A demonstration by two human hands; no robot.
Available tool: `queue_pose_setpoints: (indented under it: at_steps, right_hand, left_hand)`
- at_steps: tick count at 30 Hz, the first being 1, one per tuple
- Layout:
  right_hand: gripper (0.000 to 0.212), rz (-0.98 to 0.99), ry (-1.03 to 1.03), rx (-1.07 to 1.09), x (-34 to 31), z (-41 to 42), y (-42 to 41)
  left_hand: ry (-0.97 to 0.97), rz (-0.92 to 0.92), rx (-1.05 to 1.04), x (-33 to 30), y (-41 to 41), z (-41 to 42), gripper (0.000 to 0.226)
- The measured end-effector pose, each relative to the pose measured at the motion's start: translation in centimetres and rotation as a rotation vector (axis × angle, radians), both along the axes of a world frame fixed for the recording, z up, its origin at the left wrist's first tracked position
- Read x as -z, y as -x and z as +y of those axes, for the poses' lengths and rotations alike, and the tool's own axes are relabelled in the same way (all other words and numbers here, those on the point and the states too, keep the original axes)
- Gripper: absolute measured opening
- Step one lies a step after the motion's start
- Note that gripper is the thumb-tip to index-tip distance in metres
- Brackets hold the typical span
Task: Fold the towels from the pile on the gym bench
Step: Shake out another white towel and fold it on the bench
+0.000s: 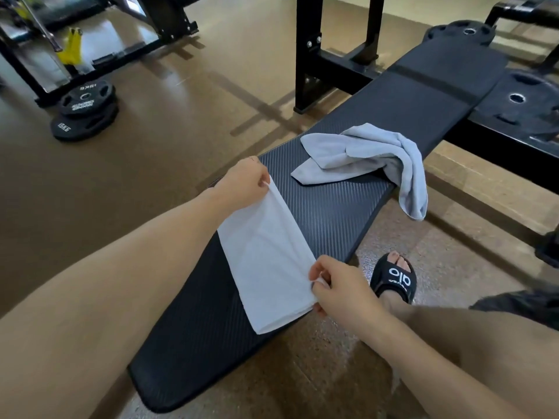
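We are pinching a white towel (pixel 266 255) at two corners: our left hand (pixel 245 182) is grasping the far corner, our right hand (pixel 338 288) the near one. It is lying folded on the tabletop (pixel 332 213). A grey towel (pixel 372 155) is lying crumpled farther along, draping over the right edge.
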State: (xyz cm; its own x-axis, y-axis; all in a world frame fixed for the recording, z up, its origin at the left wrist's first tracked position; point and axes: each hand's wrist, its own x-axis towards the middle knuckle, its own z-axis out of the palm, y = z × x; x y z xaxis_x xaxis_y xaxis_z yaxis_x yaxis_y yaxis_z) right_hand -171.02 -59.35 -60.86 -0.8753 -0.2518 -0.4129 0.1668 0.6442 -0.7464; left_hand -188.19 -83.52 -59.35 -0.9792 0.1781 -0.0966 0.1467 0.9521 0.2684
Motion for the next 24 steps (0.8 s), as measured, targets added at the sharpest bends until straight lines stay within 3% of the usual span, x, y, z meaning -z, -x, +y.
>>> queue_pose_setpoints:
  at_steps: [7,18,24]
  right_hand:
    - [0.015,0.063,-0.043,-0.029,-0.1,-0.3,-0.1]
    - [0.015,0.065,-0.074,-0.035,-0.6,-0.7,-0.2]
    - [0.013,0.071,-0.063,-0.014,-1.2,-0.7,-0.7]
  left_hand:
    - [-0.026,0.037,0.107,1.2,0.2,-0.6,0.015]
    - [-0.159,0.122,-0.063,3.6,0.5,-0.8,0.016]
    - [-0.204,0.193,0.003,3.3,0.4,-0.8,0.009]
